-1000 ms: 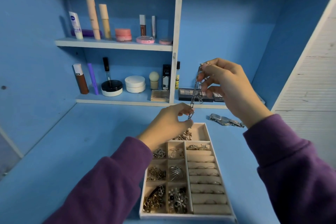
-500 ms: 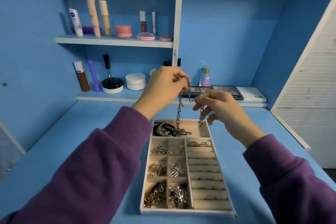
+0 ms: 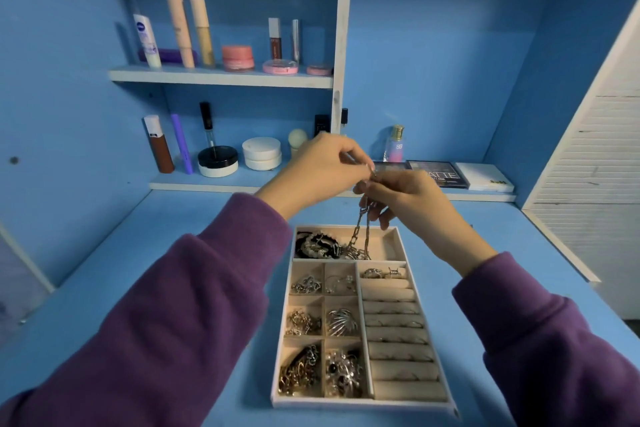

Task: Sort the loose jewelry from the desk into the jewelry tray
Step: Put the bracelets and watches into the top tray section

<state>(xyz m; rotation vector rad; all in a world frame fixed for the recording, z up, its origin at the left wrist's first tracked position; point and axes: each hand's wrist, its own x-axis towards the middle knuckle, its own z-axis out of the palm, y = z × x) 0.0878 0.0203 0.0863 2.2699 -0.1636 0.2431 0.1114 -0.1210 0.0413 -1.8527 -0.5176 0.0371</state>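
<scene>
Since half a second before, the two hands had closed together: left hand and right hand met at the fingertips, both pinching one chain. It hung doubled below them, its lower end lying in the wide far compartment of the single tray, beside a dark beaded heap. Nearer the person, six small compartments each held jewelry. Ring rolls below the right wrist carried a few rings.
</scene>
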